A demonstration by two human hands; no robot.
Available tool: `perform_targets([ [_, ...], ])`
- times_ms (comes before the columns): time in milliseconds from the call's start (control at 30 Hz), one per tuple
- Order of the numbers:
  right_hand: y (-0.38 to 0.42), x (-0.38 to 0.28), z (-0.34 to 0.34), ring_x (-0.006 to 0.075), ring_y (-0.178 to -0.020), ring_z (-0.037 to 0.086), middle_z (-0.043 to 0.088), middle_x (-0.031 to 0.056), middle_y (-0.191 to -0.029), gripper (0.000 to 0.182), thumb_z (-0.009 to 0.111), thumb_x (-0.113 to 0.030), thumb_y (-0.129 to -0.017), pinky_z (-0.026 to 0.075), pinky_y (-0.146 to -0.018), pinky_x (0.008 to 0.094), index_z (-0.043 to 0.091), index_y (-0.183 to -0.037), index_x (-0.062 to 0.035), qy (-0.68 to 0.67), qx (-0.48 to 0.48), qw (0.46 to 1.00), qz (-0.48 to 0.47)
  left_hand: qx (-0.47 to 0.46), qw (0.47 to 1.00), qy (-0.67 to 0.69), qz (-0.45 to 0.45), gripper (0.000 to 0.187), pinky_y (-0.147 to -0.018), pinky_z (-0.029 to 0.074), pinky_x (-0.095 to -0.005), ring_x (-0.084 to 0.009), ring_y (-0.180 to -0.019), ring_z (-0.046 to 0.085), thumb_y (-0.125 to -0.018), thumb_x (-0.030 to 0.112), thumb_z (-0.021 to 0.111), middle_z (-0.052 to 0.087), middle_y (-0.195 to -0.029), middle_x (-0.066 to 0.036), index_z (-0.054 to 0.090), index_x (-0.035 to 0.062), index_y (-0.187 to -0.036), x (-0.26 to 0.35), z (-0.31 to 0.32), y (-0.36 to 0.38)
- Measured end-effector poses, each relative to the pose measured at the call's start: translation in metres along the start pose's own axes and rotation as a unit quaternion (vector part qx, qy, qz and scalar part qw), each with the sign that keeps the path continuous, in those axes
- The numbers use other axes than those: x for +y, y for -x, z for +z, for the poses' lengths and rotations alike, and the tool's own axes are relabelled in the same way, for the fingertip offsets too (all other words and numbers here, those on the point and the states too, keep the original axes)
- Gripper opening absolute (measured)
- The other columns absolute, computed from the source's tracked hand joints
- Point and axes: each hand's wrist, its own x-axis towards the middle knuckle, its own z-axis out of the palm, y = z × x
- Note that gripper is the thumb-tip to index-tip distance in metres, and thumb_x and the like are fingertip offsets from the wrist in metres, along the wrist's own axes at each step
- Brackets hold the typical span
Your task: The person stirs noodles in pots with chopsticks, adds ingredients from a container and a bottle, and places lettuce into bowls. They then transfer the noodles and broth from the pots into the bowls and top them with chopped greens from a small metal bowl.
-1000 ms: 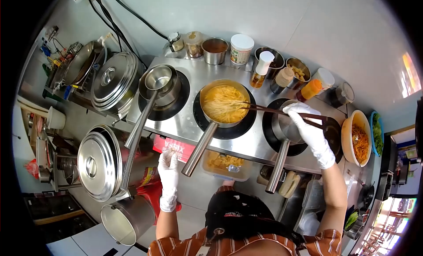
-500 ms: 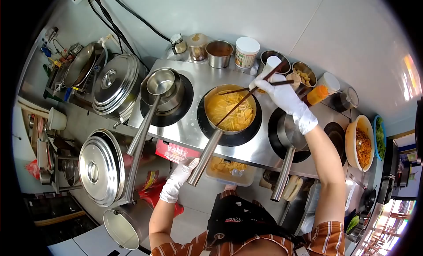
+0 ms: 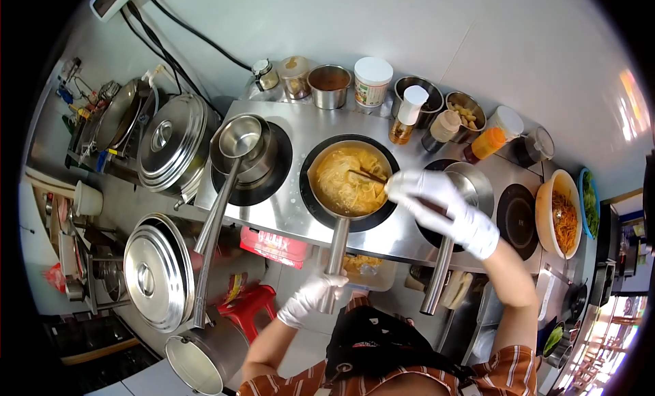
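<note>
My gloved right hand (image 3: 430, 198) is closed on dark chopsticks (image 3: 368, 175), whose tips dip into the pale noodles and yellow strips (image 3: 341, 181) in the middle saucepan (image 3: 315, 195). That saucepan sits on a black round hob plate. My gloved left hand (image 3: 319, 294) is wrapped round the lower end of its long metal handle (image 3: 338, 249). A second saucepan (image 3: 481, 184) stands on the hob to the right, partly behind my right hand. On the left hob a small ladle-like pan (image 3: 241, 137) rests over another pot.
Along the wall stand a white tub (image 3: 372, 75), a steel pot of brown sauce (image 3: 330, 79) and an orange-capped bottle (image 3: 486, 145). Large lidded pots (image 3: 160, 276) fill the left side. A bowl of shredded orange food (image 3: 546, 218) is at right. Below is a red stool (image 3: 252, 307).
My left hand has moved right and taken hold of the saucepan handle. My right hand has come lower and nearer, turning the chopsticks flatter. The noodles show paler and more bunched.
</note>
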Motion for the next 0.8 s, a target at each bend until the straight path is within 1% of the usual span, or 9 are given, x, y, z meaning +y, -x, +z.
perform_targets([
  [33, 0.02, 0.005, 0.01, 0.0243, -0.076, 0.062, 0.063, 0.0105, -0.089, 0.012, 0.064, -0.001, -0.083, 0.051, -0.071, 0.028, 0.064, -0.095, 0.0004, 0.011, -0.017, 0.999, 0.049, 0.013, 1.0, 0.003, 0.016, 0.024, -0.051, 0.046, -0.0295, -0.0157, -0.054, 0.054, -0.082, 0.006, 0.068, 0.054, -0.067, -0.005, 0.055, -0.0007, -0.101, -0.009, 0.005, -0.001],
  [133, 0.055, -0.003, 0.034, 0.0231, -0.08, 0.067, 0.065, 0.0133, -0.093, 0.024, 0.071, 0.006, -0.074, 0.054, -0.067, 0.0297, 0.065, -0.097, -0.0004, 0.069, 0.091, 0.993, -0.006, 0.023, 0.999, 0.015, 0.039, 0.024, -0.05, 0.045, -0.0305, -0.0157, -0.053, 0.054, -0.081, 0.006, 0.068, 0.054, -0.064, -0.006, 0.055, -0.0024, -0.1, -0.019, 0.025, 0.006],
  [200, 0.077, -0.019, 0.037, 0.0236, -0.08, 0.068, 0.067, 0.0136, -0.096, 0.026, 0.072, 0.007, -0.072, 0.055, -0.067, 0.0289, 0.066, -0.097, 0.0013, 0.094, 0.115, 0.988, 0.038, 0.019, 0.999, 0.016, 0.038, 0.024, -0.05, 0.045, -0.0307, -0.0157, -0.052, 0.053, -0.081, 0.005, 0.068, 0.055, -0.065, -0.007, 0.055, -0.0029, -0.1, -0.022, 0.032, 0.012],
  [333, 0.113, -0.044, 0.039, 0.0212, -0.082, 0.067, 0.067, 0.0143, -0.096, 0.015, 0.066, 0.007, -0.081, 0.054, -0.072, 0.0277, 0.068, -0.095, 0.0029, 0.006, 0.274, 0.949, 0.156, -0.003, 0.997, -0.056, 0.049, 0.025, -0.049, 0.045, -0.0313, -0.0162, -0.052, 0.053, -0.081, 0.004, 0.068, 0.054, -0.064, -0.007, 0.054, -0.0033, -0.101, -0.022, 0.04, 0.033],
  [400, 0.144, -0.037, 0.048, 0.0207, -0.085, 0.066, 0.067, 0.0131, -0.099, 0.011, 0.059, -0.002, -0.091, 0.055, -0.076, 0.0294, 0.064, -0.1, 0.0028, -0.124, 0.402, 0.883, 0.211, -0.009, 0.998, -0.056, 0.035, 0.027, -0.049, 0.044, -0.0312, -0.0164, -0.052, 0.053, -0.081, 0.004, 0.068, 0.053, -0.063, -0.006, 0.053, -0.0029, -0.102, -0.019, 0.05, 0.047],
  [467, 0.158, -0.046, 0.044, 0.0231, -0.085, 0.067, 0.066, 0.0131, -0.1, 0.018, 0.056, -0.012, -0.096, 0.057, -0.074, 0.0328, 0.061, -0.104, 0.0029, -0.267, 0.521, 0.763, 0.275, -0.015, 0.997, -0.072, 0.002, 0.028, -0.049, 0.044, -0.0308, -0.0164, -0.051, 0.052, -0.08, 0.003, 0.069, 0.052, -0.063, -0.006, 0.053, -0.0025, -0.102, -0.019, 0.057, 0.057],
  [500, 0.17, -0.044, 0.041, 0.0245, -0.084, 0.068, 0.065, 0.0138, -0.1, 0.025, 0.053, -0.02, -0.098, 0.059, -0.071, 0.0361, 0.06, -0.106, 0.0033, -0.266, 0.554, 0.74, 0.272, -0.039, 0.996, -0.075, 0.005, 0.028, -0.049, 0.044, -0.0303, -0.0164, -0.051, 0.052, -0.08, 0.002, 0.07, 0.052, -0.064, -0.006, 0.053, -0.0024, -0.102, -0.018, 0.061, 0.062],
  [633, 0.215, -0.058, 0.019, 0.0261, -0.082, 0.066, 0.065, 0.0143, -0.097, 0.026, 0.051, -0.023, -0.099, 0.059, -0.068, 0.0387, 0.061, -0.101, 0.0014, -0.342, 0.656, 0.61, 0.286, -0.075, 0.99, -0.123, 0.0, 0.031, -0.051, 0.044, -0.0285, -0.0156, -0.053, 0.054, -0.083, 0.001, 0.067, 0.054, -0.062, -0.007, 0.051, -0.0062, -0.108, -0.009, 0.089, 0.08],
  [800, 0.299, -0.085, -0.012, 0.0249, -0.08, 0.067, 0.066, 0.0133, -0.092, 0.024, 0.054, -0.023, -0.097, 0.059, -0.066, 0.0384, 0.062, -0.099, -0.0004, -0.35, 0.735, 0.527, 0.243, -0.105, 0.972, -0.211, -0.003, 0.032, -0.049, 0.044, -0.0293, -0.0158, -0.051, 0.054, -0.079, 0.001, 0.072, 0.055, -0.067, -0.006, 0.053, -0.0025, -0.104, -0.005, 0.139, 0.093],
])
